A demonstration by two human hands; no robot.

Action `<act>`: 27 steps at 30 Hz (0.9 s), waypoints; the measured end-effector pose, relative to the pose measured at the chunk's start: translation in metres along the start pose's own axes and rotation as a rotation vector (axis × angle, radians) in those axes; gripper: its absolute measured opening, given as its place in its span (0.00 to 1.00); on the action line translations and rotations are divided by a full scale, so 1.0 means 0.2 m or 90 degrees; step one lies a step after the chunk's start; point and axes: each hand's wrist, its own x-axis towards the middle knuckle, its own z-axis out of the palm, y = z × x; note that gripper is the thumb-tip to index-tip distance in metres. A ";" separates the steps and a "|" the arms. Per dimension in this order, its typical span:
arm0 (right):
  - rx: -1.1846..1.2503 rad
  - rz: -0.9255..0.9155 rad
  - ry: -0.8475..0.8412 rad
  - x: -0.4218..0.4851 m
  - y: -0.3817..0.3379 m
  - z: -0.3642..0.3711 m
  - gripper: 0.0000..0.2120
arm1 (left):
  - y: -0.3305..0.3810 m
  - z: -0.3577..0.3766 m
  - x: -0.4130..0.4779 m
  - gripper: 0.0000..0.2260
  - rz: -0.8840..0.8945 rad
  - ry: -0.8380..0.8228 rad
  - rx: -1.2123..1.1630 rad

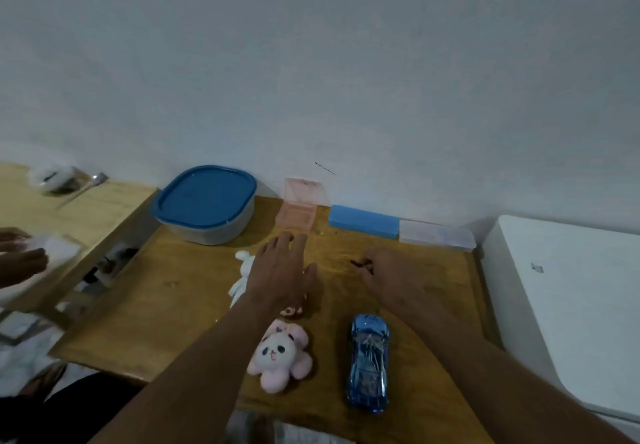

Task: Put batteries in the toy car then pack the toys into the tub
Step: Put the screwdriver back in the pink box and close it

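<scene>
Battery fitting looks to be the step in hand, and barely begun. The toy car (pixel 369 364) lies near on the wooden worktop (pixel 173 305), roof up, glossy blue and hard-shelled, and neither hand touches it. The right hand (pixel 388 274) is just beyond the car, fingers curled down on a small dark piece (pixel 362 265). It is too blurred to name, though it may be a battery. The left hand (pixel 284 270) hovers spread wide with straight fingers, holding nothing, stretched toward the open pink box (pixel 298 217) at the far edge.

The next move likely calls for turning the car over to reach its underside, a fiddly two-handed job.

The tub (pixel 214 232) sits far left, rounded, with frosted plastic walls. Its smooth blue lid (pixel 204 198) is on, so that must come off before packing. Soft toys wait: a fuzzy pink panda-faced plush (pixel 282 357) left of the car, and a white rabbit (pixel 242 270) just left of the left hand.
</scene>
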 end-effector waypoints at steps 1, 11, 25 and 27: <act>-0.022 -0.014 0.008 0.06 -0.05 0.01 0.07 | -0.05 -0.01 0.04 0.24 -0.001 0.006 0.005; -0.128 -0.046 0.008 0.67 -0.34 0.17 0.07 | -0.54 0.04 0.48 0.18 0.054 0.016 -0.008; -0.141 -0.006 -0.033 1.02 -0.44 0.39 0.06 | -0.77 0.32 0.78 0.18 0.102 -0.055 -0.155; -0.140 -0.001 -0.034 1.05 -0.43 0.40 0.06 | -0.77 0.34 0.80 0.18 0.100 -0.072 -0.156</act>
